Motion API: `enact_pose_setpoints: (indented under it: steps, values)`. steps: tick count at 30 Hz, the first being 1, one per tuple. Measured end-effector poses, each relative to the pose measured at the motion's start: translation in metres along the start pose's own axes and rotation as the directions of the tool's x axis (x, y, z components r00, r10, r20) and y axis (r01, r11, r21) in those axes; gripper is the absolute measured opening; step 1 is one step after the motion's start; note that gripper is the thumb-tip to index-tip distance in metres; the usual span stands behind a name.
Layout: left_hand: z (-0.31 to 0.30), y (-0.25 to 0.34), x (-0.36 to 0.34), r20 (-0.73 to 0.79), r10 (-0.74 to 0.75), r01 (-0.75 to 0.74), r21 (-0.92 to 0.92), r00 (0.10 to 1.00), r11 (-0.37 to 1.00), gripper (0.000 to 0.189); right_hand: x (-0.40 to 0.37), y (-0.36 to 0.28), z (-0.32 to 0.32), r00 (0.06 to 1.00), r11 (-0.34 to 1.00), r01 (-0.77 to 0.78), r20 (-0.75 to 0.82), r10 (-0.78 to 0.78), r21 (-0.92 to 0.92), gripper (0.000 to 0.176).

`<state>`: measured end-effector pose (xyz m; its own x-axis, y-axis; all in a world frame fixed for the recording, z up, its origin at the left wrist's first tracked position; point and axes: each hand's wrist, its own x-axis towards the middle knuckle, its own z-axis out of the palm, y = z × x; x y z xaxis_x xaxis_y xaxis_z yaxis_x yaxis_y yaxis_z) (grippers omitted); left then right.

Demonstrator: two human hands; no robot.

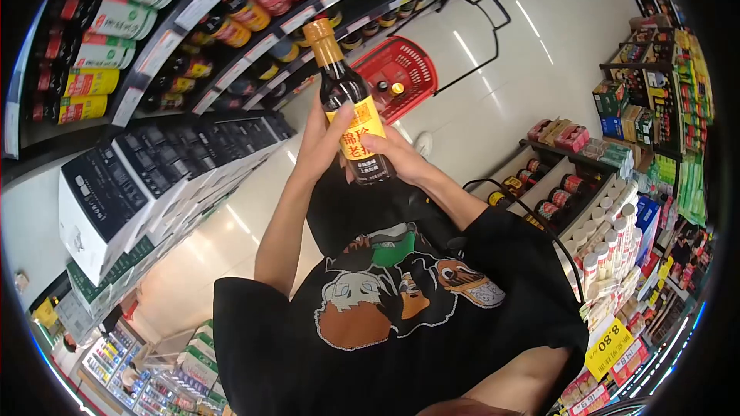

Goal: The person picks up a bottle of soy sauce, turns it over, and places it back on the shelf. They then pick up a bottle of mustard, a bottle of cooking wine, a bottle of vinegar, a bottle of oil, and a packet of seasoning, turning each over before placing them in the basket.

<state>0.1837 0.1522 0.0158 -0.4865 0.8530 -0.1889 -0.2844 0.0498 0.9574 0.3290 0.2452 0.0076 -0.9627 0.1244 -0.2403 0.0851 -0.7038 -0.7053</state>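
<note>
Both hands hold a dark glass soy sauce bottle [359,168] in front of my chest, its gold cap toward the shelves and its yellow label facing up. My left hand [320,142] wraps around the left side, thumb lying over the label. Along the lower right side my right hand [395,154] grips the bottle, its thumb also on the label. The bottle's underside and most of the fingers behind it are hidden.
A red wheeled basket [420,69] with a long black handle stands on the floor beyond the bottle, holding a few items. Bottle shelves [185,19] curve along the upper left. Stacked boxes [100,192] stand at left; shelved jars [551,208] are at right.
</note>
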Motion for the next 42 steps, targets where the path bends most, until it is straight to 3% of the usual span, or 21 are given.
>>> enact_pose_setpoints:
  steps: [6,9,13,16,18,19,23,26,28,30,32,34,36,40,42]
  values:
    - [0.122,-0.027,0.022,-0.046,-0.171,0.149,-0.303,0.984,0.941,0.047,-0.088,-0.031,-0.079,1.000,0.999,-0.019,-0.010,0.019,0.047,0.057]
    - [0.175,-0.027,0.040,-0.156,-0.167,0.121,-0.269,0.974,0.956,0.046,-0.131,-0.062,-0.109,0.999,0.999,-0.031,0.013,0.030,0.020,0.059]
    - [0.218,-0.031,0.062,-0.162,-0.172,0.140,-0.190,0.972,0.972,0.055,-0.170,-0.087,-0.145,0.999,0.999,-0.010,-0.042,0.013,0.051,0.054]
    - [0.247,-0.033,0.080,-0.133,-0.112,0.099,-0.100,0.985,0.990,0.055,-0.182,-0.096,-0.165,0.993,0.989,0.027,-0.117,-0.010,0.143,0.051]
    - [0.266,-0.026,0.091,0.014,-0.096,0.097,-0.270,0.995,0.958,0.053,-0.184,-0.098,-0.180,0.962,0.978,0.121,-0.263,-0.073,0.170,0.049]
    - [0.276,-0.021,0.098,-0.020,-0.088,0.082,-0.199,0.996,0.977,0.066,-0.185,-0.102,-0.186,0.947,0.974,0.161,-0.303,-0.107,0.158,0.045]
    - [0.284,-0.043,0.137,-0.041,-0.060,0.050,-0.210,0.997,0.976,0.060,-0.191,-0.126,-0.214,0.916,0.982,0.181,-0.373,-0.150,0.051,0.044]
    - [0.303,-0.037,0.168,-0.076,0.103,-0.110,-0.096,0.992,0.989,0.055,-0.193,-0.145,-0.249,0.903,0.979,0.203,-0.390,-0.178,0.024,0.040]
    - [0.315,-0.018,0.192,-0.106,0.112,-0.128,-0.159,0.988,0.979,0.046,-0.190,-0.163,-0.275,0.894,0.981,0.195,-0.411,-0.181,-0.007,0.040]
    - [0.317,-0.011,0.221,-0.100,0.063,-0.067,-0.036,0.993,0.997,0.043,-0.183,-0.182,-0.300,0.886,0.981,0.192,-0.424,-0.186,-0.029,0.040]
    - [0.327,-0.009,0.255,-0.102,0.025,-0.022,0.024,0.994,0.999,0.041,-0.175,-0.203,-0.330,0.898,0.981,0.193,-0.407,-0.169,0.017,0.041]
    - [0.339,-0.004,0.285,-0.095,-0.037,0.033,-0.045,0.995,0.998,0.038,-0.169,-0.229,-0.357,0.900,0.986,0.167,-0.412,-0.143,0.024,0.043]
    - [0.350,-0.001,0.309,-0.108,-0.021,0.018,-0.026,0.994,0.999,0.039,-0.159,-0.260,-0.379,0.914,0.983,0.118,-0.403,-0.052,0.141,0.046]
    - [0.387,0.014,0.343,-0.166,0.091,-0.084,0.050,0.982,0.995,0.034,-0.131,-0.303,-0.433,0.899,0.955,0.080,-0.434,0.055,0.287,0.054]
    - [0.411,0.009,0.350,-0.138,0.230,-0.204,0.180,0.963,0.962,0.034,-0.110,-0.307,-0.467,0.941,0.930,0.032,-0.326,0.096,0.365,0.056]
